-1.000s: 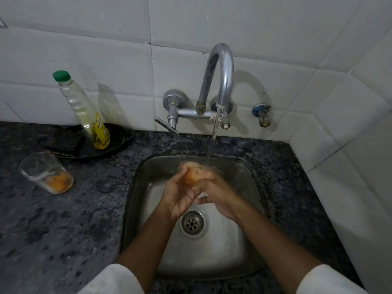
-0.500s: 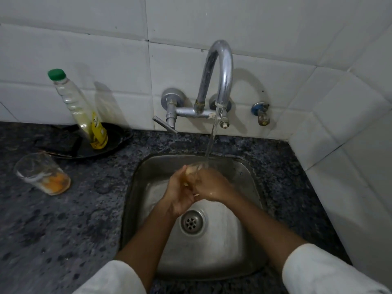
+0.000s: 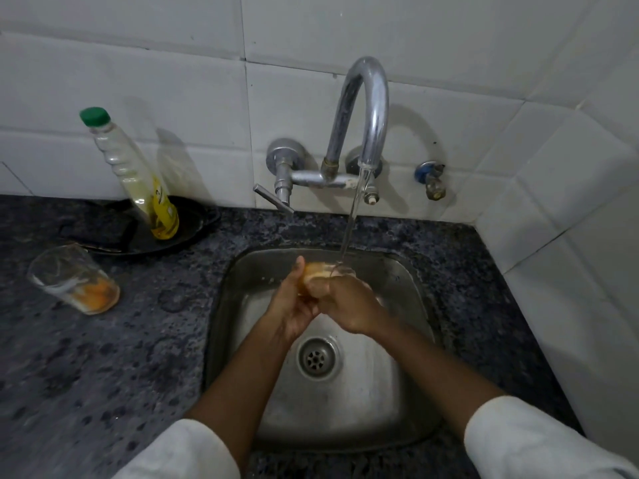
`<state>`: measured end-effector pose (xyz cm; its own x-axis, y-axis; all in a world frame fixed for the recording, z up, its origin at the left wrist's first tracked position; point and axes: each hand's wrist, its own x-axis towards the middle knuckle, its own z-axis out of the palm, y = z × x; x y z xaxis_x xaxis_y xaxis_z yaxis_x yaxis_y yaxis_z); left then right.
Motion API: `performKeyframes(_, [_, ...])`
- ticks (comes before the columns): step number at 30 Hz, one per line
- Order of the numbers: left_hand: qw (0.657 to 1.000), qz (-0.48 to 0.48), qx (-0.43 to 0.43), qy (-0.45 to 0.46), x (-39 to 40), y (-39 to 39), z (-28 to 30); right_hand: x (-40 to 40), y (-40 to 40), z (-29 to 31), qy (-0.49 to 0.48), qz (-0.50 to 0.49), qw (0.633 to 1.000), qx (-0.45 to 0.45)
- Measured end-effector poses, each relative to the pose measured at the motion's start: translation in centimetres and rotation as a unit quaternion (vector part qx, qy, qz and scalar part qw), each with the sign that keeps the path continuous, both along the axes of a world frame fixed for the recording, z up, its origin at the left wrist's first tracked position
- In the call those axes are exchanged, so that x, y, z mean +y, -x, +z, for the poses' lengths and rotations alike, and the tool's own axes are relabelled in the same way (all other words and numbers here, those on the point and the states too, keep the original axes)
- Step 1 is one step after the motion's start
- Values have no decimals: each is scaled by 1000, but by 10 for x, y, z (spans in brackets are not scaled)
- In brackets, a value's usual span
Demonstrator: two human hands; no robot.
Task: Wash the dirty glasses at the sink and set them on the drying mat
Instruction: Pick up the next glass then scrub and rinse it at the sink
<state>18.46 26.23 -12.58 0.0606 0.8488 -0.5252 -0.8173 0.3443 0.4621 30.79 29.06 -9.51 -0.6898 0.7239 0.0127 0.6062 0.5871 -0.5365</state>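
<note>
Over the steel sink [image 3: 408,402] both hands hold one glass [image 3: 320,271] with orange residue under the running tap [image 3: 366,108]. My left hand [image 3: 292,304] grips the glass from the left, thumb up. From the right, my right hand [image 3: 345,302] curls around it and hides most of it. The water stream lands at the glass rim. A second dirty glass [image 3: 74,278], orange at the bottom, stands tilted-looking on the dark counter at the left.
A dish-soap bottle [image 3: 138,178] with a green cap leans in a black pan [image 3: 179,233] behind the second glass. The speckled granite counter [image 3: 103,375] surrounds the sink. White tiled walls close the back and right. A small valve [image 3: 430,178] sits right of the tap.
The hands have stayed under the stream, turning the glass. More of its orange side shows now, and my left thumb has lifted above the rim.
</note>
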Motion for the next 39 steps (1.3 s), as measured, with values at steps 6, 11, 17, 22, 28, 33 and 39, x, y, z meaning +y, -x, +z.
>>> performKeyframes(6, [985,76,152,-1,3,-5,1,-20,5,-5,508,-263,680,460])
performKeyframes(11, [877,114,456,-97,-11,-12,14,-41,32,-19,536,-349,383,666])
performKeyframes(17, [602,43,734,-312,-15,-11,11,-42,48,-18,514,-361,337,702])
performKeyframes(22, [777,66,584,-225,-10,-7,21,-29,32,-15,496,-462,480,557])
performKeyframes(28, [996,25,87,9,6,2,18,-35,0,-10,104,-248,908,321])
performKeyframes(33, [999,3,-23,49,-1,-11,12,-18,-9,16,-50,-143,978,141])
performKeyframes(39, [998,-53,16,37,9,-7,17,-16,-19,14,80,7,997,-6])
